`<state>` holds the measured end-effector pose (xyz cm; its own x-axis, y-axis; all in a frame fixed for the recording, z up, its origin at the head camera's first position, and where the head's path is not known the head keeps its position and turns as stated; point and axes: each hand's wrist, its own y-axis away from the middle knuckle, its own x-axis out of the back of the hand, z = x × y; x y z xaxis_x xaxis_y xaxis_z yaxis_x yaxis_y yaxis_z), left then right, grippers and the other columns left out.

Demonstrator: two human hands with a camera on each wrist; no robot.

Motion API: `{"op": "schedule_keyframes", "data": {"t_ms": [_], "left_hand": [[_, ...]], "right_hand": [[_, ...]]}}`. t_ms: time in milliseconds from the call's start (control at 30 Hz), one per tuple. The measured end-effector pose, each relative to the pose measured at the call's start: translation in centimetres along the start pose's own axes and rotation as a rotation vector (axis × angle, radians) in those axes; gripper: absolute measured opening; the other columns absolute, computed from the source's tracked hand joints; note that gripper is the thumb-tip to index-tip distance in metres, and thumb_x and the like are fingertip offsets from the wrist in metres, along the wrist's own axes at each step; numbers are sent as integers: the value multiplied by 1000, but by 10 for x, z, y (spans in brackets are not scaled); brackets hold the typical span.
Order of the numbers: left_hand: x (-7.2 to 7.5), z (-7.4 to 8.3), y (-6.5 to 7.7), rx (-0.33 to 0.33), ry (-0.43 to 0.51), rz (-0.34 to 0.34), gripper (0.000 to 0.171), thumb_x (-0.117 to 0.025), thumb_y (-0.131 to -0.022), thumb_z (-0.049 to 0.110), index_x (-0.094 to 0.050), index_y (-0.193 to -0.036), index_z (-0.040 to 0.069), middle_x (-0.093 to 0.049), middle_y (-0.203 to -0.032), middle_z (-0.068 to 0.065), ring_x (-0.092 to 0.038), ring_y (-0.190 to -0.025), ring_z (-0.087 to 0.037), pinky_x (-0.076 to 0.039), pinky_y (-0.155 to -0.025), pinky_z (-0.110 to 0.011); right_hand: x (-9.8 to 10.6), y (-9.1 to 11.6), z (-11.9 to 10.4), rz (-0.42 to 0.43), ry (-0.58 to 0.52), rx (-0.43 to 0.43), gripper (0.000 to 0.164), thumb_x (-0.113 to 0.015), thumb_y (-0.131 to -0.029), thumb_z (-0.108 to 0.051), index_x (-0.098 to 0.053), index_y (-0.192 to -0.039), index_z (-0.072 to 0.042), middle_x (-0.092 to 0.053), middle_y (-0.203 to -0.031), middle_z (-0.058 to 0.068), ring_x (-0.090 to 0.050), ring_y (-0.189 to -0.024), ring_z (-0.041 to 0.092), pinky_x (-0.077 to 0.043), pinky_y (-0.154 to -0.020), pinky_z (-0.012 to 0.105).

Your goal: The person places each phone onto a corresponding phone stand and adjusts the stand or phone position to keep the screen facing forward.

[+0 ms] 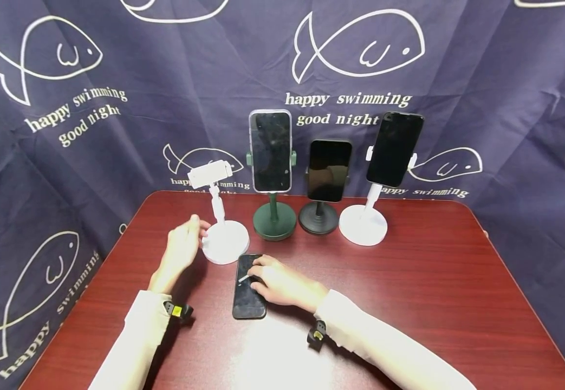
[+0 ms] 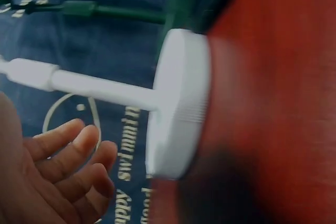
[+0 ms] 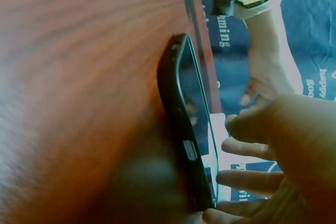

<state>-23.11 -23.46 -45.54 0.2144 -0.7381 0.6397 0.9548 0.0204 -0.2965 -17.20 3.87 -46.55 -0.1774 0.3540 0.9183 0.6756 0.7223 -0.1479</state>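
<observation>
My left hand is beside the round base of an unoccupied white phone stand. In the left wrist view its fingers are loosely bent, with a gap between them and the stand's base and stem. A black-edged smartphone lies flat on the table, screen up, just in front of that stand. Over the phone's upper right part reaches my right hand. Its fingers and thumb are spread in the right wrist view, fingertips right at the phone's edge, not wrapped around it.
Along the back stand a green stand, a black stand and another white stand, each with a phone upright in its clamp. The reddish wooden table ends at a dark blue fish-print curtain.
</observation>
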Motion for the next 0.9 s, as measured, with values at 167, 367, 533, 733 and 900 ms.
{"op": "schedule_keyframes", "data": {"t_ms": [167, 367, 533, 733, 900], "left_hand": [[-14, -1, 10, -72, -84, -85, 41, -46, -110, 33, -75, -102, 5, -74, -81, -10, -67, -74, -23, -53, -74, -41], [-26, 11, 10, -239, -176, -175, 14, -68, -97, 21, -78, -95, 12, -67, -67, 5, -56, -62, -9, -47, -59, -28], [-35, 22, 9, -292, -218, -281, 14, -72, -93, 19, -80, -102, 12, -72, -75, 6, -64, -68, -8, -54, -65, -32], [-44, 28, 6, -304, -336, -410, 14, -73, -93, 25, -78, -93, 12, -58, -62, 10, -50, -59, -7, -43, -56, -30], [-49, 33, 6, -283, -357, -446, 14, -76, -91, 27, -74, -85, 15, -53, -57, 11, -43, -56, -8, -35, -53, -28]], "right_hand": [[-2, 11, -1, 26, -17, -14, 23, -67, -99, -17, -72, -118, -5, -63, -130, 20, -58, -126, 32, -45, -112, 44], [-3, 22, -4, 76, -13, -67, 27, -69, -97, -15, -71, -119, -1, -61, -124, 18, -61, -116, 30, -48, -106, 42], [-5, 29, -6, 111, -19, -109, 33, -71, -96, -15, -68, -123, 2, -61, -120, 16, -62, -112, 29, -49, -103, 41], [-9, 37, -8, 133, -53, -148, 13, -71, -94, -14, -69, -102, -4, -63, -91, 6, -65, -86, 22, -55, -79, 38], [-14, 44, -11, 106, -108, -230, 10, -71, -93, -18, -65, -89, -11, -69, -82, 4, -72, -82, 24, -56, -70, 41]]}}
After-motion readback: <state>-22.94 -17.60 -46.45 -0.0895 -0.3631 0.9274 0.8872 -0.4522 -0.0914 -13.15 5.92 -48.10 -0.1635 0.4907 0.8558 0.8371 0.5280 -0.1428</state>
